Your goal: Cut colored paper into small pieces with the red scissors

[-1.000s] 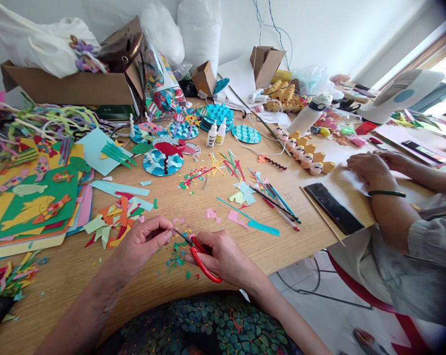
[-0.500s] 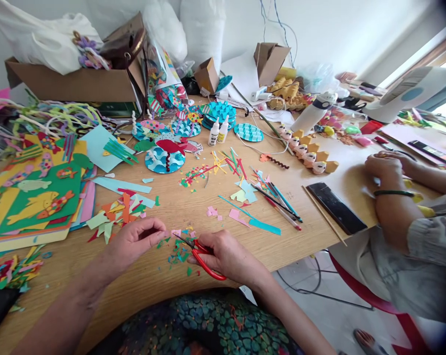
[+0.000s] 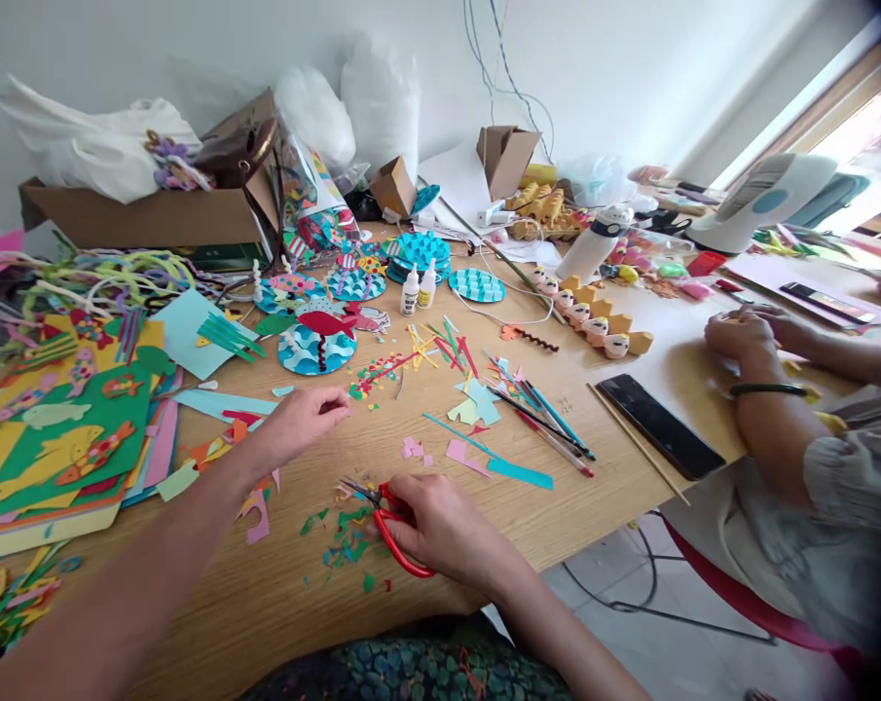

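Note:
My right hand (image 3: 440,526) is closed around red-handled scissors (image 3: 382,511) and rests on the wooden table (image 3: 279,594), blades pointing left over a scatter of small paper scraps (image 3: 345,531). My left hand (image 3: 305,419) reaches forward over the table with fingers pinched together near a little heap of confetti bits (image 3: 371,375); whatever it pinches is too small to make out. A blue wave disc with a red fish (image 3: 319,341) stands just beyond it.
Stacked coloured sheets with paper fish (image 3: 67,438) lie at left. Glue bottles (image 3: 418,289), pencils (image 3: 549,419), a black phone (image 3: 659,424) and a cardboard box (image 3: 148,209) are on the table. Another person's hands (image 3: 739,341) work at the right.
My left hand has moved from beside the scissors forward and up the table toward the confetti. My right hand keeps the scissors in about the same place. The view tilted upward.

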The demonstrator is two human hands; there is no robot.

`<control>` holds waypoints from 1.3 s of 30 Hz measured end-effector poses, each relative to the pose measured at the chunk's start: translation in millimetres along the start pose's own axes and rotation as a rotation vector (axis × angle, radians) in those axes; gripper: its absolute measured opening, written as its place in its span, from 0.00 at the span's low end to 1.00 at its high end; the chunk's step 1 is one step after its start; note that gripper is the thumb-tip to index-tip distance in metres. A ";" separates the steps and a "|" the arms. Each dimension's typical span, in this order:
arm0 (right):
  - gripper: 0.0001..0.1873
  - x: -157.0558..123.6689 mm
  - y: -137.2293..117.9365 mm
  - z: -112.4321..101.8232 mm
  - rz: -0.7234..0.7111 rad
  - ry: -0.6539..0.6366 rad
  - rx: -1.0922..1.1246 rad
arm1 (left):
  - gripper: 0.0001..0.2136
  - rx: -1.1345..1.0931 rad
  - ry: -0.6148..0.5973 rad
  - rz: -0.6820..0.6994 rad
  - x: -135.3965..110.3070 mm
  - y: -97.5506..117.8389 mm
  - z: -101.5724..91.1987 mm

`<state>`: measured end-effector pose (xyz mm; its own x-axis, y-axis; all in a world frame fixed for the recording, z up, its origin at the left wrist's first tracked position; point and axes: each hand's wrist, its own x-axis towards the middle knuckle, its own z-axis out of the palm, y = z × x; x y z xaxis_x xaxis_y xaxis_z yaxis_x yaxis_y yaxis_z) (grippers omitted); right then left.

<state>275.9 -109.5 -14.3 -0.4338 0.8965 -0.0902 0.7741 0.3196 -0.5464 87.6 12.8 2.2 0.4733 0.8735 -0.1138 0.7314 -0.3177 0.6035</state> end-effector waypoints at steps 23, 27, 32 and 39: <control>0.18 4.8 -2.0 -3.1 -0.167 -0.126 0.011 | 0.09 0.133 0.035 0.039 60.1 -25.8 5.7; 0.15 0.3 -0.9 -8.8 -0.149 -0.118 0.048 | 0.08 0.098 0.059 0.065 50.0 -11.3 4.5; 0.14 -5.2 6.8 -12.2 -0.076 -0.028 -0.017 | 0.13 -0.213 -0.198 0.118 18.2 13.3 4.0; 0.16 -7.6 9.4 -16.8 0.010 0.035 -0.187 | 0.17 -0.362 -0.549 0.259 -16.8 20.9 3.7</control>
<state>294.2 -108.2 -4.7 -0.4120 0.9089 -0.0643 0.8518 0.3591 -0.3815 96.8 -9.9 13.8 0.8588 0.4443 -0.2552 0.3978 -0.2644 0.8785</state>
